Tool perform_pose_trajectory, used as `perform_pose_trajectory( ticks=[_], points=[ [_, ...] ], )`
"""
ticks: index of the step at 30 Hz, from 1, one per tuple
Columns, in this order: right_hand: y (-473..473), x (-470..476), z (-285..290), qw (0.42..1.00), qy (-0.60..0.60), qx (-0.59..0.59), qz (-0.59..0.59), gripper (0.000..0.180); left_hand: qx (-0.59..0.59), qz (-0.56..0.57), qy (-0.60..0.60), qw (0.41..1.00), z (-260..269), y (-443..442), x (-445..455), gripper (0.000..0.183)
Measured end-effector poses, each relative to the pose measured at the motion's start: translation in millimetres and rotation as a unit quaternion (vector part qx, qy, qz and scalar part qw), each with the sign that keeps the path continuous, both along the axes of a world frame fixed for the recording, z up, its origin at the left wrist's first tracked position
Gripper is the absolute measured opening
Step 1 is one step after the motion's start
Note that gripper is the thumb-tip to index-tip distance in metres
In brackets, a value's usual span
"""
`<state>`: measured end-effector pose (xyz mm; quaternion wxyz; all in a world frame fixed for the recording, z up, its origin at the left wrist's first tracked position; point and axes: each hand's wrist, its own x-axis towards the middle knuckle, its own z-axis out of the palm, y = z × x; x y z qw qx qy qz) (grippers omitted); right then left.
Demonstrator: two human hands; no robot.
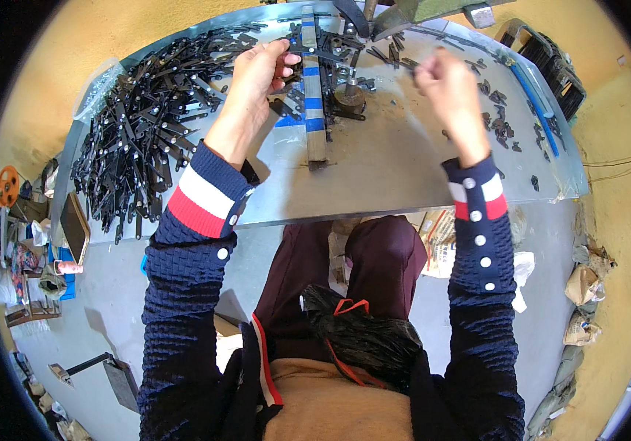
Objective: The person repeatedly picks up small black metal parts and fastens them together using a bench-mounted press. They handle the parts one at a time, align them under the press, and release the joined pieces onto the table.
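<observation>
My left hand (265, 71) holds a black flat metal strip (321, 53) between thumb and fingers, above a bar wrapped with blue tape (313, 88). To the right, my right hand (445, 82) is raised over the table with its fingers drawn together; it is blurred, and whether it pinches a small part cannot be told. Between the hands, a round metal fixture with an upright pin (350, 96) stands on the metal-topped table (381, 176). A large heap of black metal strips (139, 121) lies left of my left hand.
Small dark metal parts (500, 124) lie scattered at the right, near a blue rod (536, 110). A clear bag of small parts (96, 91) rests at the left rim. A green machine part (431, 16) overhangs the far edge. A black plastic crate (549, 66) stands beyond the right corner.
</observation>
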<state>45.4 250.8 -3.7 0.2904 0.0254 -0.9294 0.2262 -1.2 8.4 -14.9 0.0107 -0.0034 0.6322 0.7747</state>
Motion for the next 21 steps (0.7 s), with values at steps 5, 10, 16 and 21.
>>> perform_pose_trajectory(
  ticks=[5,10,16,21],
  points=[
    [-55.8,-9.8,-14.5,0.966,0.163,-0.028,0.201,0.011,0.022,0.01,-0.003,1.0,3.6,-0.7,2.0,0.009],
    [-62.4,-6.8,-20.2,0.968,0.108,-0.065,0.218,0.014,0.015,-0.028,0.013,0.999,1.6,0.1,2.4,0.012],
    [-60.9,-6.1,-19.9,0.958,0.091,-0.109,0.249,0.016,0.028,-0.04,0.009,0.999,-0.8,-0.1,0.7,0.013],
    [-59.4,-6.4,-19.4,0.955,0.072,-0.126,0.257,0.02,0.042,-0.066,-0.008,0.997,-2.1,1.0,-0.2,0.013]
  ],
)
